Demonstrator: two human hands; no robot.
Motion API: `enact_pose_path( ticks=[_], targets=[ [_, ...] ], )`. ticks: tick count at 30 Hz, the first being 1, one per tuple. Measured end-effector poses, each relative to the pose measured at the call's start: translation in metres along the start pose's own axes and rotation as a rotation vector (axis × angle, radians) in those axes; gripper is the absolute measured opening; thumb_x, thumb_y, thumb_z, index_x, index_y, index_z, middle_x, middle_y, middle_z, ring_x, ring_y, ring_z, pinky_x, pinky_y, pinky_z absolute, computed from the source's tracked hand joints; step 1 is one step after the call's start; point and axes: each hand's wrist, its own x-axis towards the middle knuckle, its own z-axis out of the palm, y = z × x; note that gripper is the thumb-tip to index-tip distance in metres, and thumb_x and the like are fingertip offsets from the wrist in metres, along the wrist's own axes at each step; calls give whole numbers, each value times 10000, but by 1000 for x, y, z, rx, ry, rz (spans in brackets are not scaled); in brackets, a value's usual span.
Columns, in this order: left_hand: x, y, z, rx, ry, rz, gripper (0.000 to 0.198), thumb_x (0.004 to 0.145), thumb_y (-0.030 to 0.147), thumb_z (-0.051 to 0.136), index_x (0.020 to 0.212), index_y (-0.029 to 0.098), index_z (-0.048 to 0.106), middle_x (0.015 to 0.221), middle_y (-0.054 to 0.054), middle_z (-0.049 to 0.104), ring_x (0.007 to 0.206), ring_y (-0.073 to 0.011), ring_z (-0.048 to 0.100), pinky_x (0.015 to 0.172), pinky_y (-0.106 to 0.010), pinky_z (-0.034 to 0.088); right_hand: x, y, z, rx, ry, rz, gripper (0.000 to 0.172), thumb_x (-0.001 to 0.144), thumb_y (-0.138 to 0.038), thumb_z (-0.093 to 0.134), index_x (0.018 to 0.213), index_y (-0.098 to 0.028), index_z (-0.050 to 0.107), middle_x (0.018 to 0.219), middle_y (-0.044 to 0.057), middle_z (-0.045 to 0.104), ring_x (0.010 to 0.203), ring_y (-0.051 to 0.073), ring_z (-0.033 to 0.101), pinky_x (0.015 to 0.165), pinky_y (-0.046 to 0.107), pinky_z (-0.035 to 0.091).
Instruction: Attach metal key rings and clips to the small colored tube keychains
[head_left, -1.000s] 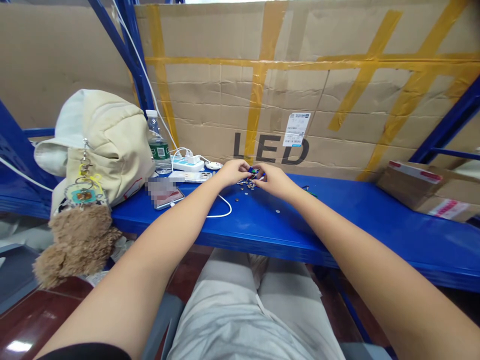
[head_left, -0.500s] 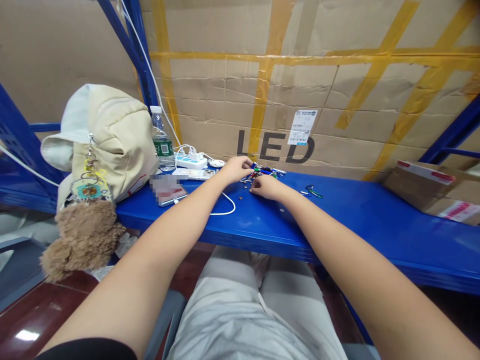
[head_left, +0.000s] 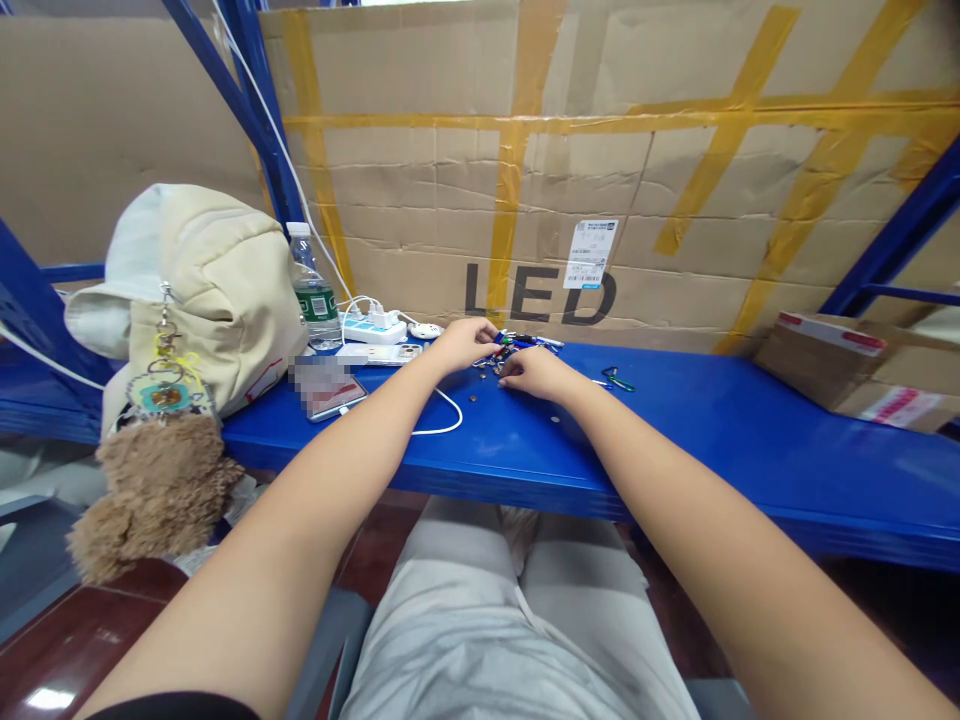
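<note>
we count two bare hands over the blue steel shelf, and both sit near its back edge, a little left of the middle. our left hand lies curled at the left side of one heap of small key clips and rings, and our right hand has its fingertips down at the heap's front. we cannot tell whether either hand is pinching anything, since the fingers hide what lies under them. two small round metal discs sit apart from the heap towards the shelf's front edge, the second disc just ahead of our right wrist. one green clip lies on its own to the right of the heap. further left along the back edge we count one power strip, one water bottle standing upright, and two phones: one beside the strip, and one partly blurred, near the front of the shelf, with a white cable looping out from it. one cream bag slumps at the shelf's left end, with one keyring charm and one plush bear hanging over the edge. one cardboard box sits at the right end, and a taped cardboard sheet printed "led" stands behind the shelf.
</note>
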Motion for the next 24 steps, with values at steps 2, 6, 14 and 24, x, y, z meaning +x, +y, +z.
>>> enact_pose_path(
  ticks=[2,6,14,24],
  targets=[
    [-1,2,-1,17,-11,8,211,801,214,640,990,120,652,1001,-89,714,927,-175,664,851,-299,520,1,5,0,31,-48,26,107,802,-252,657,752,-166,696,778,42,712,699,162,609,639,255,431],
    [-2,4,-1,18,-33,12,216,800,212,639,993,117,650,1003,-90,713,933,-178,664,857,-302,520,3,4,0,82,-84,69,134,814,-234,638,704,-163,666,729,26,687,672,144,589,615,240,415],
    [-1,1,1,18,-68,15,225,798,219,643,999,119,645,1001,-94,714,932,-183,665,857,-314,523,4,2,1,16,-96,48,119,827,-218,614,738,-170,677,805,61,713,731,177,623,661,264,451],
    [-1,-1,1,35,-101,33,230,792,190,631,1013,125,641,1014,-84,714,946,-170,665,876,-305,519,8,-1,3,-88,-88,-32,149,776,-159,600,631,-175,628,646,39,645,572,143,544,563,257,413]
  ],
)
